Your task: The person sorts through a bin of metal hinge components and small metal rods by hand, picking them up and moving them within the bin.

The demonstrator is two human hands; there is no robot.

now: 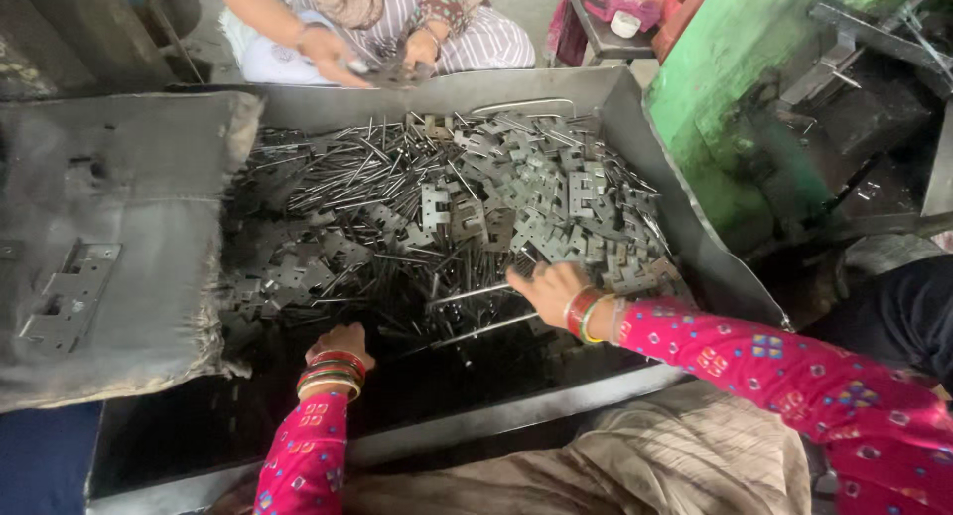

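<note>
inside the metal tray (695, 227) lies a heap of flat hinge plates (516, 212) and thin rods (338, 173) (rods mostly running left-right). right hand (549, 290) presses curled fingers onto a long rod (476, 295); left hand (340, 341) rests curled at the heap's near edge, grip unclear.
</note>
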